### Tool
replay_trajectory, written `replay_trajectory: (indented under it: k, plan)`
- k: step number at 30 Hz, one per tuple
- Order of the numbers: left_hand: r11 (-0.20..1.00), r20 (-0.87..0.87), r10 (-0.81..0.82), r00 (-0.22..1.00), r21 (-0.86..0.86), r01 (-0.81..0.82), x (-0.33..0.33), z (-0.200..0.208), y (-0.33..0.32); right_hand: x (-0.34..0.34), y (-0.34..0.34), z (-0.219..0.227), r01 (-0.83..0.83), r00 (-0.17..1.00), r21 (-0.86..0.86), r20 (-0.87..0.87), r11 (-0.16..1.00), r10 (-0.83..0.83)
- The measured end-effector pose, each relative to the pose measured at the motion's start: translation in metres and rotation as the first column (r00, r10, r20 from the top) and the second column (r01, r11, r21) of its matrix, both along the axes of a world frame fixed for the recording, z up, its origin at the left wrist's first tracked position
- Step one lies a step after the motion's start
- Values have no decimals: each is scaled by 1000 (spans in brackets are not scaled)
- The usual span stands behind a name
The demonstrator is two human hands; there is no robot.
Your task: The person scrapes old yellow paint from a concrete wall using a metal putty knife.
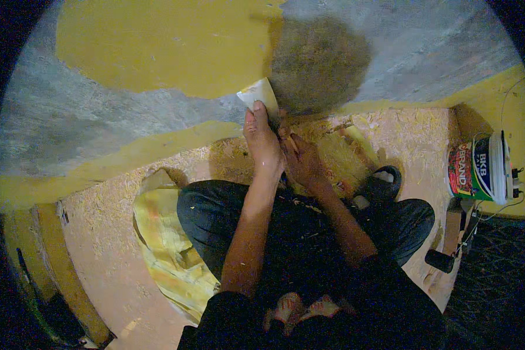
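Dark-trousered knees (pixel 309 233) folded at bottom centre. Left hand (pixel 262 143) closed round putty knife (pixel 258 93), blade flat on grey-and-yellow wall (pixel 157 52) mid-frame for spreading; right hand (pixel 303 160) curled just beside, contents unclear. Paint bucket (pixel 478 169) tipped at right edge.

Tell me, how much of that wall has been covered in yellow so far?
Done: a broad yellow patch covers the upper left of the wall, and a yellow band runs along its foot. In hand: the left hand presses a putty knife at the patch's edge, with the right hand beside it. Left: the grey wall to the right and the grey strip between the yellow areas are bare.
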State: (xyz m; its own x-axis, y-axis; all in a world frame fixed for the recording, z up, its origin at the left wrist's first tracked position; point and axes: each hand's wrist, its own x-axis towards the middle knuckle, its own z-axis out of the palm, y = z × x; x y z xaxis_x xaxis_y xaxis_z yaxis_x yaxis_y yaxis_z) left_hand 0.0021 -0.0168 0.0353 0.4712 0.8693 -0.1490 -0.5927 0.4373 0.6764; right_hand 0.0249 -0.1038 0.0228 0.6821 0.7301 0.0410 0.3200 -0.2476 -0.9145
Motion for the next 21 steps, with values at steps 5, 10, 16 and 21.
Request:
replay_trajectory:
  k: [5,10,16,21]
  plan:
    - [997,-10,-23,1000,-68,23,0,8,0,8,-2,-9,-73,973,75,226,995,54]
    - [987,82,-100,992,-118,110,-23,44,23,17,21,54,-217,965,-102,131,971,229]
    - [996,-29,-14,999,-84,12,-27,20,9,-5,15,-25,-186,960,111,234,976,156]
    - [993,-178,100,979,-49,-110,-14,6,-2,-10,9,-76,-34,962,71,273,997,13]
